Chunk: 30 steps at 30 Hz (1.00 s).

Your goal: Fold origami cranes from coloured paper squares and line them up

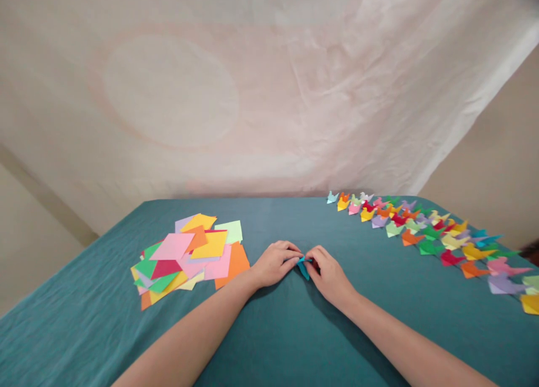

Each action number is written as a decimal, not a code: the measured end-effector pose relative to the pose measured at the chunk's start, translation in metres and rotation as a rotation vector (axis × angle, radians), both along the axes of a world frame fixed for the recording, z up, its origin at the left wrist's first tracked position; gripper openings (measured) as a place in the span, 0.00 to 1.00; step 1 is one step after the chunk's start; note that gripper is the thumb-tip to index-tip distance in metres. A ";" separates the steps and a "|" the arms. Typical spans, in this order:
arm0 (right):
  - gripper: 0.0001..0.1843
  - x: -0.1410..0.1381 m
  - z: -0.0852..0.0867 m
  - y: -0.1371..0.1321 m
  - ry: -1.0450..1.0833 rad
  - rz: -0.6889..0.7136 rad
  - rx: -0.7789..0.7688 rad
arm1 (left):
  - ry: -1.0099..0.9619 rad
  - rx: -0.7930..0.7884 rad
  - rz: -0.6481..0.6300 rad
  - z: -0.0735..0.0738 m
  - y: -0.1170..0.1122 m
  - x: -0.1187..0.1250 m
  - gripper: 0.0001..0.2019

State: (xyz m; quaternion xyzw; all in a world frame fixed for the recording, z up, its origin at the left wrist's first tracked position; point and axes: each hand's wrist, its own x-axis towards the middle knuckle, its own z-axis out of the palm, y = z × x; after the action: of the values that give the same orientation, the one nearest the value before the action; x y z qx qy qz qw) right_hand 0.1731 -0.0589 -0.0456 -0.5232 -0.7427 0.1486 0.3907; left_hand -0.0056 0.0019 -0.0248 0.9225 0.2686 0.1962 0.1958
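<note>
A small piece of folded blue paper (pixel 304 269) is held between my two hands, just above the teal tablecloth (pixel 278 331). My left hand (pixel 277 262) is closed, its fingertips pinching the paper's left upper edge. From the other side, the thumb and fingers of my right hand (pixel 327 270) pinch the paper's right part. A pointed end hangs down between the hands. My fingers hide much of the fold, so its full shape does not show.
Left of my hands lies a loose pile of coloured square papers (pixel 172 246), overlapping at many angles. Rows of folded paper birds (pixel 410 238) in several colours stand along the right side of the table. Behind the table hangs a pale cloth (pixel 261 95).
</note>
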 end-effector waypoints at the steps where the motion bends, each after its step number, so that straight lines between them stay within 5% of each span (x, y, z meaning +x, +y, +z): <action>1: 0.06 0.000 0.000 0.000 -0.005 -0.002 0.007 | 0.001 0.000 0.000 0.000 0.000 0.000 0.14; 17: 0.09 0.003 -0.009 0.003 -0.006 0.000 0.008 | 0.008 -0.016 0.011 -0.001 0.004 0.005 0.14; 30: 0.08 0.004 -0.008 0.004 -0.019 -0.029 0.001 | -0.036 -0.156 -0.171 0.002 0.019 -0.001 0.18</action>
State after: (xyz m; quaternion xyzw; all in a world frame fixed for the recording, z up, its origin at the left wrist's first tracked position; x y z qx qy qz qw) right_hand 0.1775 -0.0552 -0.0537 -0.5349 -0.7387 0.1377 0.3862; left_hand -0.0061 0.0208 -0.0231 0.9204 0.1997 0.1740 0.2877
